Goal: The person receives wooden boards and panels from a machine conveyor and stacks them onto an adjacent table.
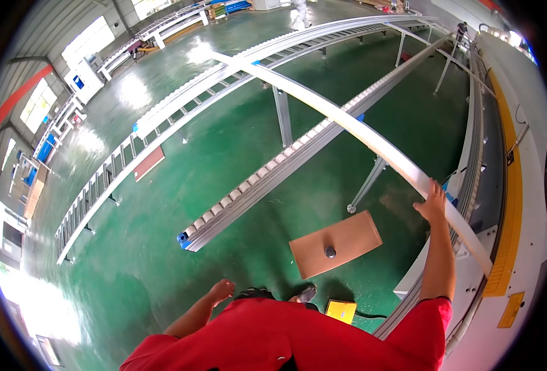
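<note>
A long, pale, narrow panel (372, 139) lies across the roller conveyors, running from the machine side at the lower right to the far left rail. My right hand (433, 204) lies on the panel near its close end, the thumb held apart from the fingers along the edge. My left hand (222, 290) hangs low in front of my body with its fingers curled in, and nothing shows in it. Below the panel, a roller conveyor beam (273, 173) with a blue end cap stretches across the middle.
A long machine with a yellow strip (502, 204) borders my right. On the green floor are a cardboard box (335, 244) with a dark round object (330, 251), and a yellow pedal-like box (341, 311). A curved conveyor (181, 102) runs left; support legs (366, 185) stand below. People are far off.
</note>
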### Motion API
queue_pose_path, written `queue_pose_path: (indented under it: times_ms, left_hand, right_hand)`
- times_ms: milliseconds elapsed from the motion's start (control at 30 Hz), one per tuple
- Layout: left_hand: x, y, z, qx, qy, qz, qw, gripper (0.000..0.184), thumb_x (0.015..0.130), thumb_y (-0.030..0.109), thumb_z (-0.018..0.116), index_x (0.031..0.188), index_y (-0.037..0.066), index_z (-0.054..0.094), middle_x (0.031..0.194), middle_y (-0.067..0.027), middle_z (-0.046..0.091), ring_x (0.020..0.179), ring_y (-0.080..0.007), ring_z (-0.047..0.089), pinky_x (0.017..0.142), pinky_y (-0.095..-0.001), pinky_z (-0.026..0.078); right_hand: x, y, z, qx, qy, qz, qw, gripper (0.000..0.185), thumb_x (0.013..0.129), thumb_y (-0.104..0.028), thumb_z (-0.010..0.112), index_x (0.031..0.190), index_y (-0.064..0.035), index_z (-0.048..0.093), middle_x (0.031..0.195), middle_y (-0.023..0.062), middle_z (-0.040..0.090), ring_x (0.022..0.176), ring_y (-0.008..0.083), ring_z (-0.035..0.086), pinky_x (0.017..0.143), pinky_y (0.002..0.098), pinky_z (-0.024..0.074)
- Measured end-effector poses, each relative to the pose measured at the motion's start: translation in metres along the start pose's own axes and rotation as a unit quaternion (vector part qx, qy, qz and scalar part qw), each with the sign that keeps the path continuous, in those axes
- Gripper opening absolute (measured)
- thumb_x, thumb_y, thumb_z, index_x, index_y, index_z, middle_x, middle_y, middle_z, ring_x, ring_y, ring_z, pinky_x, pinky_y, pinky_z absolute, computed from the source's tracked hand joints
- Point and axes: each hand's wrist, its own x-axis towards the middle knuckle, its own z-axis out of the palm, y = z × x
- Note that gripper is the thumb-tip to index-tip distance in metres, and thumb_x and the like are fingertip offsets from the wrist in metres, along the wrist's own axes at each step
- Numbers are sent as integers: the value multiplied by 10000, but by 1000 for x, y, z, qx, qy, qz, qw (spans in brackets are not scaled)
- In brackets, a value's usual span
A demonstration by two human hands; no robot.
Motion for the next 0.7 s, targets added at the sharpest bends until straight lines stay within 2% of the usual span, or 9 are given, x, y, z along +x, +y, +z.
queue_pose_path:
  times_ms: [100,200,333,400,500,567,700]
  left_hand:
    - [2,29,9,-4,-31,41,999,299,928,322,537,1044,49,581,861,-65,625,734,-165,602,670,-309,482]
    - [-2,78,27,-33,-71,68,995,322,932,337,535,1068,48,572,916,-72,630,764,-173,605,698,-312,485]
    - [4,142,37,-88,-138,140,977,356,934,350,531,1117,45,545,983,-88,633,803,-183,613,729,-326,488]
    - [6,175,42,-113,-150,181,965,384,937,362,525,1148,41,519,998,-99,632,820,-192,618,744,-334,491]
    - [6,221,45,-168,-155,216,949,440,940,388,518,1193,31,472,1011,-115,629,839,-210,623,762,-351,496]
    - [9,249,44,-223,-178,211,935,484,939,410,518,1225,27,439,1032,-126,622,856,-225,622,774,-367,499]
    - [16,286,41,-281,-236,222,904,736,910,493,527,1358,-29,267,1228,-213,513,1041,-312,572,909,-462,468]
  right_hand:
    - [-17,-6,1,-19,-27,-18,999,1016,602,-306,827,1439,-94,292,1429,152,360,1328,367,315,1096,478,282]
    - [-32,12,31,-63,24,-67,995,1012,616,-345,809,1444,-93,285,1347,159,429,1249,365,384,1061,475,315]
    - [-82,-23,10,-27,22,-35,999,837,642,-288,775,1360,-93,391,1243,158,499,1163,346,464,985,460,372]
    - [-101,-36,5,-4,68,-35,997,649,650,-236,746,1229,-95,488,1132,148,552,1091,338,515,922,456,407]
    - [-129,-60,-5,14,87,-13,996,496,646,-186,728,1097,-98,543,1033,131,590,1023,329,553,880,448,427]
    - [-151,-73,-10,10,77,0,997,497,641,-168,731,1098,-102,548,1035,132,587,1022,329,551,886,444,420]
    - [-194,-105,-21,10,70,25,997,461,623,-147,735,1052,-102,574,1000,110,583,1026,306,546,875,429,418]
